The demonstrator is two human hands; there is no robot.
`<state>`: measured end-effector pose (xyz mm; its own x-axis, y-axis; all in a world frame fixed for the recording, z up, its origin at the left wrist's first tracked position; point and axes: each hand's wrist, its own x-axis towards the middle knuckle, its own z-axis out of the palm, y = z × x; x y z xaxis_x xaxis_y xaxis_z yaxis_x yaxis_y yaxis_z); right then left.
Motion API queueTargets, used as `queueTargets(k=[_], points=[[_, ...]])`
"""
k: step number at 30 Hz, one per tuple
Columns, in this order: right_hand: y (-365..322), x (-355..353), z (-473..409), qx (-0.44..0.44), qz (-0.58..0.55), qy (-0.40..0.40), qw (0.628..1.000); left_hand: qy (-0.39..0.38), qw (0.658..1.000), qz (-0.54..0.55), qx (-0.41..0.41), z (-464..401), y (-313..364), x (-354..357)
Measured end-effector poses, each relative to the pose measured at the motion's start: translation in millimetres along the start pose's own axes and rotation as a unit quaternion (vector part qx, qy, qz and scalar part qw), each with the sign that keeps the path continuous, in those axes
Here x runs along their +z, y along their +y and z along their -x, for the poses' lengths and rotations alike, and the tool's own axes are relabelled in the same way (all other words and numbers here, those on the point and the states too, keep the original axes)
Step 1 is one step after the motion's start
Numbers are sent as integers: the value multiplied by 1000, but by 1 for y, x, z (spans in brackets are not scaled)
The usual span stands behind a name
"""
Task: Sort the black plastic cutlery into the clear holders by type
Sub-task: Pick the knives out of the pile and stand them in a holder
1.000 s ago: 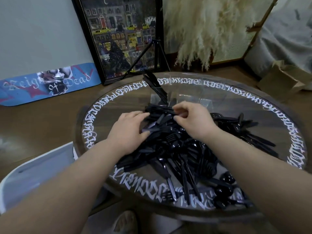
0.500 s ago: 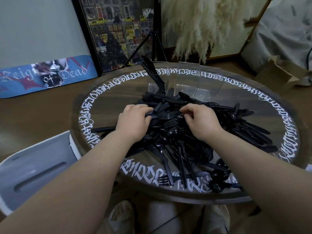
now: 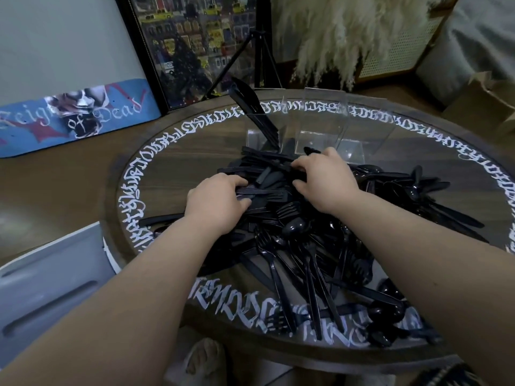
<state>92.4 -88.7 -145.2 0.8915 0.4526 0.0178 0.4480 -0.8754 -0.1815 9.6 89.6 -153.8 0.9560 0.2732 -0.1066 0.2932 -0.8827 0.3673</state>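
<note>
Two hands work in one heap of black cutlery (image 3: pixel 303 240) spread over the middle and right of a round glass-topped table (image 3: pixel 172 151) ringed with white lettering. At far left a blue skateboard deck (image 3: pixel 69 118) leans against the wall, with a framed city picture (image 3: pixel 195 45) beside it. The left hand (image 3: pixel 216 203) lies on the heap's left part, its fingers curled round a black piece whose type I cannot tell. Behind it, the leftmost of the clear holders (image 3: pixel 320 129) has black knives (image 3: pixel 250 107) standing tilted in it; the holders to its right look bare. The right hand (image 3: pixel 323 176) rests on the far part of the heap just before the holders, fingers bent down onto the black handles; whether they grip one is hidden.
</note>
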Motion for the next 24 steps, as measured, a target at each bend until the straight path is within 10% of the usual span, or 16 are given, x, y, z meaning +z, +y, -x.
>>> queueTargets(k=[24], points=[[1,-7,12,-77,-68,30,994,103,981,158,36,7,-16,-13]])
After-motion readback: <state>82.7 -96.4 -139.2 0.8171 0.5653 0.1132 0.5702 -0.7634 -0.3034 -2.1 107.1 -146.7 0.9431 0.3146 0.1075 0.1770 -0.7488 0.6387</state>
